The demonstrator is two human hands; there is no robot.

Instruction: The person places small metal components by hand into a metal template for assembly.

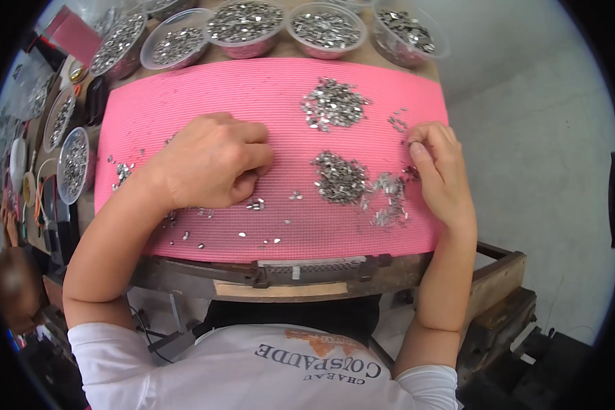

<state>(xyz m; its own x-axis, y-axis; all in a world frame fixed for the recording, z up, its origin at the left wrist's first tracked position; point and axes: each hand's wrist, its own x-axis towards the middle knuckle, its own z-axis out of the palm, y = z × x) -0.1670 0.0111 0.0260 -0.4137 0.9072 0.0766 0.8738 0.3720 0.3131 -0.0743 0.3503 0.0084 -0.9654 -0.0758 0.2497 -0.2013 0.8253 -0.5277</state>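
Observation:
A pink ribbed mat (212, 85) carries heaps of small shiny silvery pieces. My left hand (215, 160) rests over its left half, fingers curled in; whatever they hold is hidden. Loose pieces (255, 204) lie by its fingertips, and others (121, 172) are scattered beside the wrist. At the mat's right edge my right hand (439, 160) has thumb and fingers pressed together, and I cannot make out anything between them. Closest to it are a few dark slim pieces (398, 121) and a loose spread of paler ones (388, 198). Two denser heaps, one far (333, 104) and one nearer (339, 178), lie left of that hand.
Clear round tubs filled with silvery pieces, such as this one (244, 26), line the far edge. Another tub (75, 164) stands left of the mat. A metal-and-wood strip (307, 270) runs along the front edge. Another person (14, 287) is at far left.

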